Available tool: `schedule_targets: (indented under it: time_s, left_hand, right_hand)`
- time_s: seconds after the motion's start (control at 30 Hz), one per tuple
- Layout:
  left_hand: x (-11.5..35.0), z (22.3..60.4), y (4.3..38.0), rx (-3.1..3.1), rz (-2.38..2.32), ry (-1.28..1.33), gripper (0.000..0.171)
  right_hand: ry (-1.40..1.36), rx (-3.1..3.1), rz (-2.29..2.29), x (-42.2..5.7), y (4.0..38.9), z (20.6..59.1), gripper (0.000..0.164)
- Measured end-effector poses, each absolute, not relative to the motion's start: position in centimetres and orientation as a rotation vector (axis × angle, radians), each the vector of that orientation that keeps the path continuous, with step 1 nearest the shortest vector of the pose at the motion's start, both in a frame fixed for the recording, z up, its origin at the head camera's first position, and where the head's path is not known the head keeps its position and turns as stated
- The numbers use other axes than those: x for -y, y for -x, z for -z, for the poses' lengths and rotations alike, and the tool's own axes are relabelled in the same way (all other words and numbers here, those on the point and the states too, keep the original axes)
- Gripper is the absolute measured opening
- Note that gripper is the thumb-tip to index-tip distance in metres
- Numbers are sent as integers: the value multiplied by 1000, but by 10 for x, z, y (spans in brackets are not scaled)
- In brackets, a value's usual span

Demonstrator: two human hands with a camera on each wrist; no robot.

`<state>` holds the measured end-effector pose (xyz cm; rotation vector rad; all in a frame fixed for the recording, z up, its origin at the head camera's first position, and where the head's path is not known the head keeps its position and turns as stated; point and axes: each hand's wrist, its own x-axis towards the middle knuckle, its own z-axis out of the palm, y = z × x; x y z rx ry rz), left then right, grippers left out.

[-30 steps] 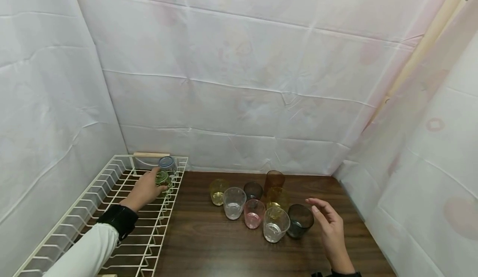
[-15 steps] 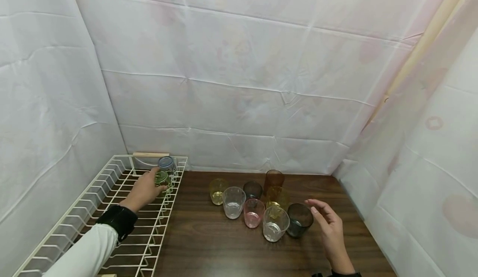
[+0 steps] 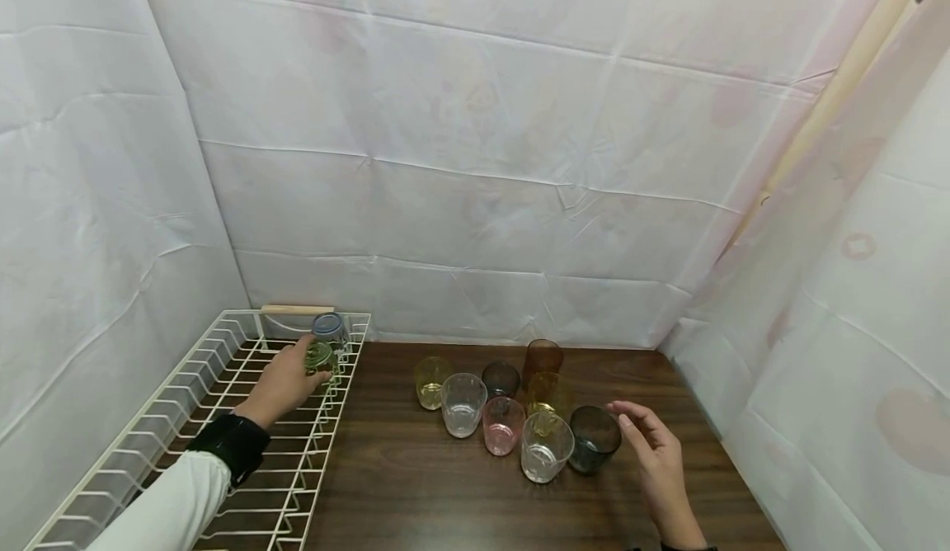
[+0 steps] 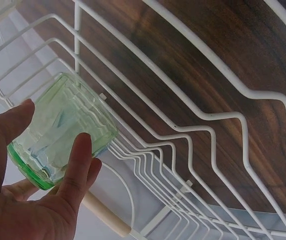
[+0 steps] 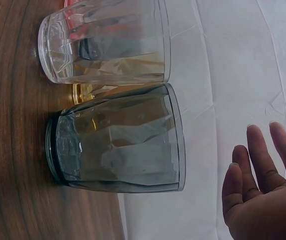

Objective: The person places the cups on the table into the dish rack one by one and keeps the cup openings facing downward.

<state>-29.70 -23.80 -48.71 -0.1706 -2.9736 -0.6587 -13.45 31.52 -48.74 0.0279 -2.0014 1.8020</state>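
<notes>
My left hand point(image 3: 285, 379) grips a green glass point(image 3: 321, 358) at the far end of the white wire rack point(image 3: 285, 444). In the left wrist view, thumb and fingers curve round this green glass point(image 4: 62, 130), its thick base turned away from the wires. Just behind it stands a blue glass point(image 3: 328, 326). My right hand point(image 3: 656, 460) hovers beside a dark grey glass point(image 3: 594, 440), fingers loosely bent and holding nothing. The right wrist view shows a gap between that hand point(image 5: 265, 185) and the grey glass point(image 5: 117, 140).
Grouped on the brown wooden table point(image 3: 416, 501) are two clear glasses point(image 3: 463, 407), a pink glass point(image 3: 503, 426), yellow point(image 3: 432, 384) and amber ones point(image 3: 543, 360), and another dark glass point(image 3: 500, 379). White sheeting point(image 3: 445, 163) encloses the back and sides.
The whole head view shifts very slightly. Both hands and the glasses otherwise look as they did before.
</notes>
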Motion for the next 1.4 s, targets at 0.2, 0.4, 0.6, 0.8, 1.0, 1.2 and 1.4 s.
schedule_targets:
  time_s: [0.2, 0.4, 0.6, 0.8, 1.0, 1.2, 1.4]
  left_hand:
    - [237, 486, 294, 2963, 645, 203, 84]
    - [237, 484, 295, 2971, 648, 199, 84]
    - [237, 482, 298, 2965, 659, 205, 85]
    - [235, 482, 297, 2983, 660, 187, 86]
    - [234, 480, 295, 3004, 659, 157, 90]
    - [234, 477, 295, 3032, 659, 139, 93]
    - [236, 479, 295, 3047, 655, 130, 96]
  right_hand:
    - [-18, 2005, -1792, -317, 133, 489, 30]
    - [5, 2103, -1679, -320, 133, 488, 27]
    - [-49, 2391, -1295, -327, 136, 487, 37]
    - [-105, 2699, -1043, -336, 141, 485, 59]
    - [-165, 2947, -1082, -336, 146, 483, 82]
    - [-181, 3059, -1015, -333, 153, 482, 97]
    - [-169, 3116, -918, -330, 158, 486, 103]
